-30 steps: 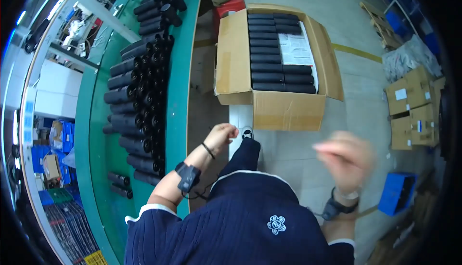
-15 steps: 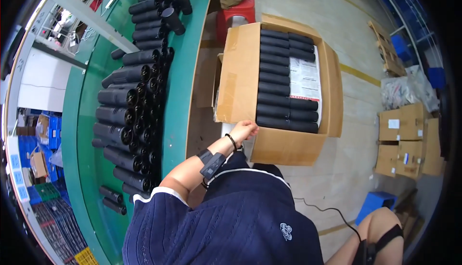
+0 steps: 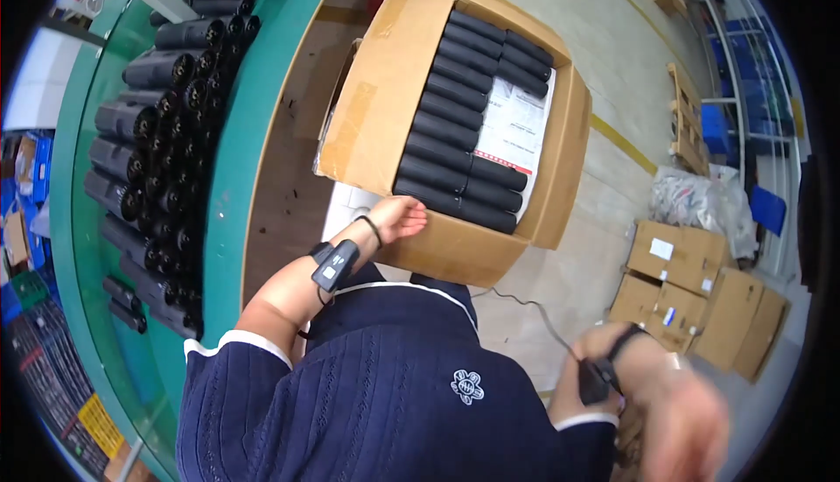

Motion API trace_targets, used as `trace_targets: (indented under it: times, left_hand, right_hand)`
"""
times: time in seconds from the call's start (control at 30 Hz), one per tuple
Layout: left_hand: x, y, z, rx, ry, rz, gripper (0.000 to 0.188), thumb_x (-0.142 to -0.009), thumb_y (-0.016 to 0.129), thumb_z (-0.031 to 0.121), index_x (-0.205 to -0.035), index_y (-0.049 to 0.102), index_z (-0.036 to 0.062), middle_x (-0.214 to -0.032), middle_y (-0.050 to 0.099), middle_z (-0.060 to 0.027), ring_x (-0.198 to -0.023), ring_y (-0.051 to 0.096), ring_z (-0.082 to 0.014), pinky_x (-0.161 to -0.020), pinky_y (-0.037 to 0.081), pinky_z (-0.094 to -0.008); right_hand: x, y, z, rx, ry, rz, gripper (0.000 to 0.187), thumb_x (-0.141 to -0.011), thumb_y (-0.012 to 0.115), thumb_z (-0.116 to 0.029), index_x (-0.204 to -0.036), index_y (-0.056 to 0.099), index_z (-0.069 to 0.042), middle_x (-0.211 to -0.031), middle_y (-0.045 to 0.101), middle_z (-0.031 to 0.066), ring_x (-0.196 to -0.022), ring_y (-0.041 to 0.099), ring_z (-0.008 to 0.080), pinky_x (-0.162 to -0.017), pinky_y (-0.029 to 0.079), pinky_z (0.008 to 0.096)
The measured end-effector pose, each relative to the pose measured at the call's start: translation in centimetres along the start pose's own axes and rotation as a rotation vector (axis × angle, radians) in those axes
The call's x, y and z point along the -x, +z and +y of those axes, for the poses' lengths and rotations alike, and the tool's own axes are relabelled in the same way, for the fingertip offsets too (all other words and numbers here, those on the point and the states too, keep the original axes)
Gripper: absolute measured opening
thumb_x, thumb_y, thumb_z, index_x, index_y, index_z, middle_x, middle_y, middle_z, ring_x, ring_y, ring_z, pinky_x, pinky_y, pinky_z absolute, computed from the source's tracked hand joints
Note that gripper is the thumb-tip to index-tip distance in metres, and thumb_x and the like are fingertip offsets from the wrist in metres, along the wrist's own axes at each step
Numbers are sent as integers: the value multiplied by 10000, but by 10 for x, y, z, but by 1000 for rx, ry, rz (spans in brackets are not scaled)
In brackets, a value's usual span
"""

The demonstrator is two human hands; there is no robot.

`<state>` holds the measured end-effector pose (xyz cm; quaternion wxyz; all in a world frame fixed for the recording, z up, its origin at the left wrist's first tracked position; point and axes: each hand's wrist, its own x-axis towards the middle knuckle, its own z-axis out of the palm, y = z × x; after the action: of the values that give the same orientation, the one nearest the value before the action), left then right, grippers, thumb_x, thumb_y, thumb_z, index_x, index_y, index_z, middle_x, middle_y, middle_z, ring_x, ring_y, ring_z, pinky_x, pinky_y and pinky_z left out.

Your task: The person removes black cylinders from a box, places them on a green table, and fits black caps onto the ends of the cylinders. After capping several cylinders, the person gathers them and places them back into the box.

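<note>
Head view: seemingly packing cylinders (image 3: 444,129) into carton (image 3: 468,253), with left hand (image 3: 398,218) fingers (image 3: 415,217) bunched, right hand (image 3: 688,425) too blurred to tell, probably needing another cylinder

Cylinders (image 3: 446,132) in carton (image 3: 464,254), workbench (image 3: 229,193) left of it

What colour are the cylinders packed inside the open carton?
The cylinders are black, showing best in the head view.

Cylinders (image 3: 437,150) matt; box (image 3: 394,62) cardboard; shirt (image 3: 376,403) ribbed cloth.
</note>
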<state>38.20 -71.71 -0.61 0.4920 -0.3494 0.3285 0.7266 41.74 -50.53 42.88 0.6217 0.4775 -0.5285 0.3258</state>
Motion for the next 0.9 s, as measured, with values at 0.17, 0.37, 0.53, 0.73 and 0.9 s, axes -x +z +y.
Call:
trace_targets:
  times: [0.17, 0.37, 0.53, 0.73, 0.9]
  left_hand:
    - [-67, 82, -54, 239, -70, 12, 424, -909, 536, 244, -1223, 428, -20, -1163, 550, -204, -1052, 560, -362, -852, 537, -470]
    - [-148, 164, -88, 394, 74, 263, 594, -901, 562, 285, -1379, 313, 34, -1426, 327, -187, -1285, 341, -367, -954, 421, -546]
    - [-179, 163, -104, 416, 221, 397, 593, -856, 628, 306, -1343, 366, 93, -1384, 377, -136, -1230, 421, -309, -952, 438, -416]
    - [-213, 180, -99, 386, 425, 617, 703, -761, 786, 285, -1276, 344, 100, -1170, 537, -154, -1034, 573, -242, -813, 510, -394]
    - [-188, 206, -98, 460, 572, 284, 738, -768, 777, 222, -1320, 308, 80, -1239, 483, -150, -1107, 527, -261, -882, 492, -407]
  right_hand:
    - [308, -32, 83, -41, 1699, -704, 302, -825, 633, -49, -1124, 606, -15, -1069, 630, 109, -973, 598, 205, -862, 462, 288]
    - [526, -116, 73, -31, 1554, -1536, 567, -757, 723, -351, -1210, 565, -49, -1185, 581, 170, -1110, 550, 321, -963, 418, 385]
    - [560, -135, 80, -229, 1765, -1620, 826, -626, 820, -431, -1269, 508, -17, -1173, 608, 173, -1069, 584, 303, -954, 430, 356]
    - [556, -160, 98, -711, 2427, -1313, 663, -718, 773, -205, -1277, 486, 9, -1155, 601, 84, -1030, 570, 180, -918, 441, 305]
    - [530, -159, 84, -908, 2376, -1130, 720, -701, 759, -85, -1344, 443, -15, -1212, 568, 58, -1134, 504, 164, -985, 381, 297]
